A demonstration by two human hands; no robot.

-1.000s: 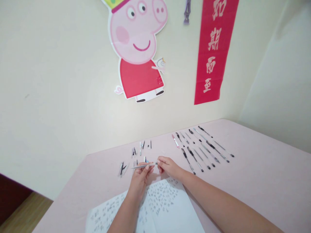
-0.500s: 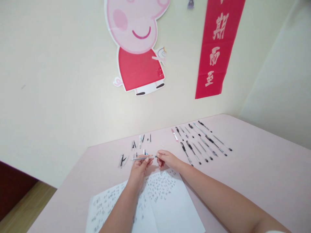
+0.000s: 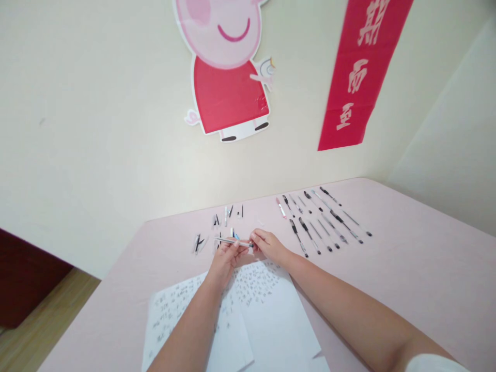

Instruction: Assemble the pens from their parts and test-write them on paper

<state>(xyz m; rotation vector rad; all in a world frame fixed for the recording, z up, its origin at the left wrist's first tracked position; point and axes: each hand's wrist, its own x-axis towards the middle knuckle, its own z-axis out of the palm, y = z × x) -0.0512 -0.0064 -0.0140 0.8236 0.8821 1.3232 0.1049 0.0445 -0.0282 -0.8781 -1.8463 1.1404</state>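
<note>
My left hand (image 3: 225,258) is closed round a thin pen (image 3: 232,241) and holds it level above the pink table (image 3: 406,268). My right hand (image 3: 267,245) pinches the pen's right end with its fingertips. Both hands hover just beyond sheets of white paper (image 3: 267,320) covered in handwriting. Several small pen caps and parts (image 3: 217,227) lie just behind the hands.
A row of several pens (image 3: 321,219) lies on the table to the right of my hands. The table stands in a corner, with a cartoon pig sticker (image 3: 228,72) and a red banner (image 3: 360,77) on the wall behind. Wooden floor (image 3: 46,320) shows at the left.
The view has tilted down and shifted a little. My hands stay together on the pen, whose left end has risen slightly.
</note>
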